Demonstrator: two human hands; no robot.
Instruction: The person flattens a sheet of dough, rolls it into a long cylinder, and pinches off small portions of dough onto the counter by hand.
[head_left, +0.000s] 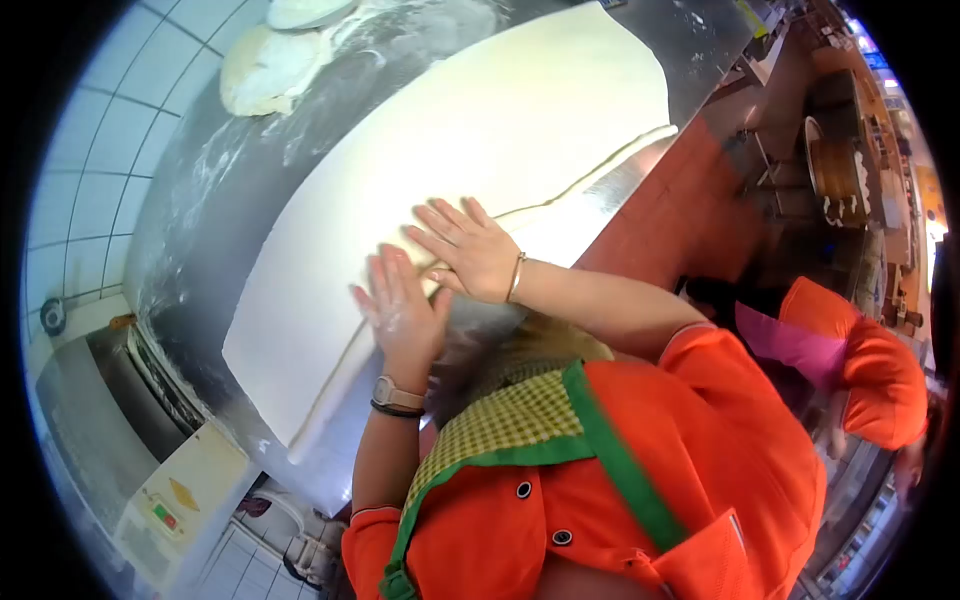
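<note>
A large, thin sheet of pale dough (480, 130) lies across the metal worktop (215, 200), its near edge folded over into a narrow roll (590, 180). On that near edge, around its middle, both hands rest side by side. My left hand (400, 305), with a watch on the wrist, lies flat on the dough with its fingers spread. Just to its right, my right hand (468, 248), with a thin bracelet, also has its fingers stretched out over the dough. The thumbs are close together at the rolled edge.
A floury lump of dough (262, 72) sits at the back left of the worktop. Tiled wall (110, 130) runs along the left. A machine with a green and red switch (165, 515) stands at the lower left. Another person in orange (880, 370) is at the right.
</note>
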